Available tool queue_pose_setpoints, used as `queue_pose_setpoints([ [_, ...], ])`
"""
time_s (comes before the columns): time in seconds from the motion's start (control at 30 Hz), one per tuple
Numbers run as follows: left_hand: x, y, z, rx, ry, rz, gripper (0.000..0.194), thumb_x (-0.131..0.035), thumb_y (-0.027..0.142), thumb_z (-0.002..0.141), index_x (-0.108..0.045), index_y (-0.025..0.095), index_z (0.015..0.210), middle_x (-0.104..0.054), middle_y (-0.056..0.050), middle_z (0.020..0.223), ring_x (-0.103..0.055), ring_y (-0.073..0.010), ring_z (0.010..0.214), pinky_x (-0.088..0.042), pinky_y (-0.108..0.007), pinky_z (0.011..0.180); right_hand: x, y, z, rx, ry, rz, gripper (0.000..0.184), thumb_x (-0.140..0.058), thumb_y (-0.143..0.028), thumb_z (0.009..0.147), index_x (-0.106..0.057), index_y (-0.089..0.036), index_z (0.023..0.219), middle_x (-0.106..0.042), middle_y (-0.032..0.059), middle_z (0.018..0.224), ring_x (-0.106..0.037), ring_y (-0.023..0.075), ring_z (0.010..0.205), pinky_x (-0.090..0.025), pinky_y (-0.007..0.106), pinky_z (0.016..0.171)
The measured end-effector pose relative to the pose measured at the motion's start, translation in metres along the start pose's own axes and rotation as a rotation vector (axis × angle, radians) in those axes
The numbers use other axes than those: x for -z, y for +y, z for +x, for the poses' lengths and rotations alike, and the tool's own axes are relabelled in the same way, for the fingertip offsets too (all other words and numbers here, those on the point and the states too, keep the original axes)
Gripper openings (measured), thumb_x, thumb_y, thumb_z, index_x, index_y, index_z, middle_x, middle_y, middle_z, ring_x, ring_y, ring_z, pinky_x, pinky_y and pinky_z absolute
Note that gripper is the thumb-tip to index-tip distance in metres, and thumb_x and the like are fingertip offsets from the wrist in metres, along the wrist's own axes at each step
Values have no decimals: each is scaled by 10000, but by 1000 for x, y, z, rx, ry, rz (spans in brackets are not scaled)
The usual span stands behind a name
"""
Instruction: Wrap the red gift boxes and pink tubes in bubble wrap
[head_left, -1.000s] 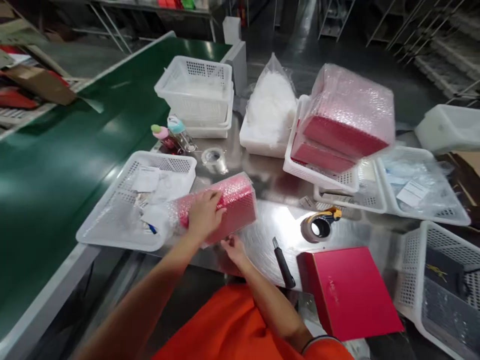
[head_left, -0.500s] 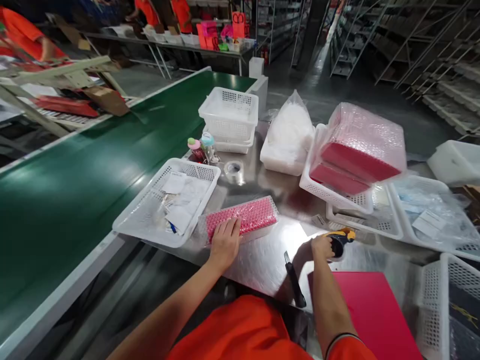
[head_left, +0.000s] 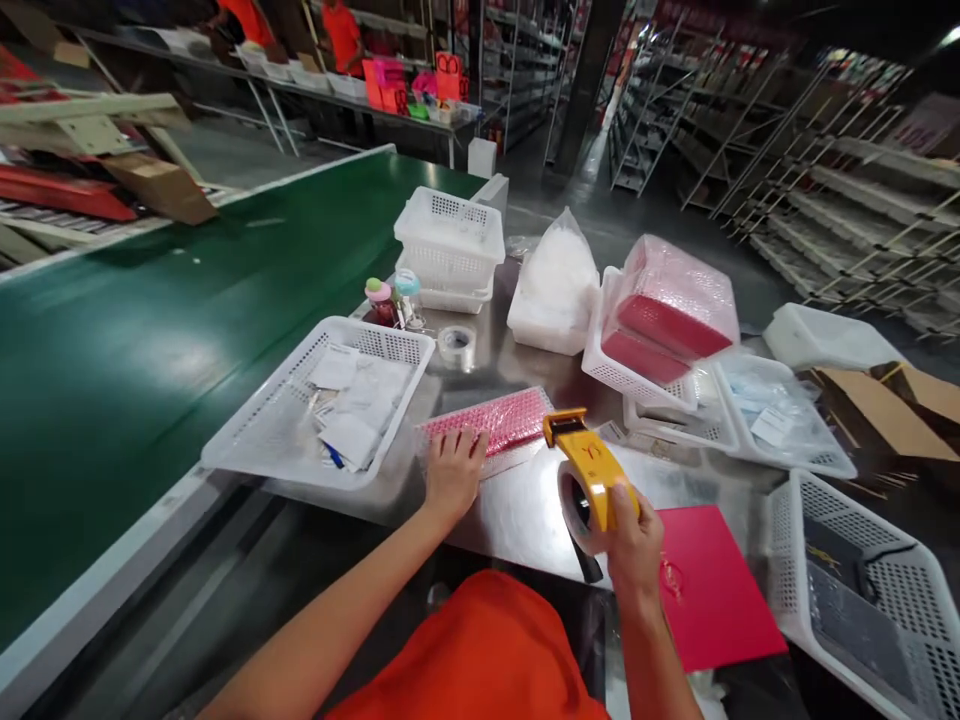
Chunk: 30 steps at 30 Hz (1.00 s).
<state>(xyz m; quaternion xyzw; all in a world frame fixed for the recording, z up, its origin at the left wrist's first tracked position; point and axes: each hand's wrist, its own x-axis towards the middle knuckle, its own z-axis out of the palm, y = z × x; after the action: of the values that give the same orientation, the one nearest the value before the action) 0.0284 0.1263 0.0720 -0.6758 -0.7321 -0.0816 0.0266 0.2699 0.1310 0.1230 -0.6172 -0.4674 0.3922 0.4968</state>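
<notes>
- Our left hand (head_left: 452,473) lies flat, fingers spread, pressing on the near end of a bubble-wrapped red box (head_left: 489,424) that rests on the steel table (head_left: 525,510); nothing is gripped, the palm just bears down.
- Our right hand (head_left: 628,532) is closed around a yellow tape dispenser (head_left: 589,470) — lifted off the table, its roll of tape at the near side by our fingers, its yellow head pointing away from us and towards the wrapped box.
- Just left of the left hand sits a white perforated basket (head_left: 255,440) with papers and small plastic bags in it.
- Beyond the left hand, a loose roll of clear tape (head_left: 456,345) stands on the table, and farther on two small bottles (head_left: 390,300) and a stack of white baskets (head_left: 450,245).
- Below the right hand lies a flat red box (head_left: 712,590); a black handle — we cannot tell of what tool — shows just under the dispenser.
- To the right and beyond the right hand, a basket holds more bubble-wrapped red boxes (head_left: 671,315).
</notes>
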Motion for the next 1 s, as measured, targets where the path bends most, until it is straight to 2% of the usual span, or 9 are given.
queue_pose_setpoints([
  [0.1,0,-4,-1,-39,0,-21,485,-388,159,984,-633,187,1401,-663,-171,1339,-595,-335,1189,-462,-491,1016,-62,-42,13,29,-142,118,547,-637,-728,737,-632,-181,745,-612,17,650,-514,152,591,-435,272,524],
  [0.17,-1,-7,-1,-50,3,-43,482,-378,153,985,-636,166,1391,-682,-172,1287,-603,-330,1173,-464,-469,1006,-97,-52,26,-23,-228,123,520,-659,-697,691,-659,-180,747,-660,34,676,-570,177,631,-470,285,558],
  [0.3,0,-10,4,-15,13,-101,460,-431,162,962,-609,68,1375,-651,-213,1325,-597,-325,1174,-452,-448,1028,-124,-44,34,-110,-317,76,456,-673,-613,654,-707,-167,743,-723,70,745,-661,234,739,-525,319,654],
  [0.43,9,-11,16,67,-14,-114,784,-641,184,833,-368,-5,1543,-471,-282,1532,-552,-367,1218,-438,-461,1051,-117,-39,31,-120,-352,23,488,-654,-617,657,-729,-158,806,-747,91,810,-675,248,781,-533,339,701],
  [0.57,20,-14,28,94,-82,-156,858,-628,150,836,-248,-3,1589,-565,-275,1415,-559,-355,1193,-460,-439,1003,-97,-37,15,-136,-347,-60,547,-649,-688,642,-698,-156,754,-697,73,718,-609,215,682,-467,315,613],
  [0.77,38,-16,36,95,-166,-139,1007,-807,268,779,-257,137,1611,-594,-235,1350,-569,-351,1176,-474,-429,971,-6,19,-77,-192,-333,-170,563,-653,-741,726,-662,-179,686,-607,42,642,-512,181,599,-403,301,532],
  [0.83,43,-14,42,63,-238,-117,1069,-873,297,714,-294,160,1602,-577,-233,1352,-569,-368,1181,-494,-428,946,12,39,-99,-257,-296,-183,561,-646,-750,723,-650,-191,672,-596,37,627,-502,183,580,-399,305,521],
  [0.9,46,-12,49,39,-320,-86,1168,-939,297,611,-319,167,1593,-514,-248,1417,-567,-394,1194,-520,-433,915,9,51,-103,-276,-274,-215,562,-639,-754,695,-628,-195,645,-585,36,602,-502,186,567,-397,308,520],
  [1.0,53,-8,58,42,-411,-47,1270,-983,316,522,-313,143,1587,-435,-290,1473,-565,-431,1224,-537,-460,909,-25,55,-82,-253,-316,-322,489,-570,-668,756,-602,-195,635,-597,46,606,-540,194,592,-416,304,556],
])
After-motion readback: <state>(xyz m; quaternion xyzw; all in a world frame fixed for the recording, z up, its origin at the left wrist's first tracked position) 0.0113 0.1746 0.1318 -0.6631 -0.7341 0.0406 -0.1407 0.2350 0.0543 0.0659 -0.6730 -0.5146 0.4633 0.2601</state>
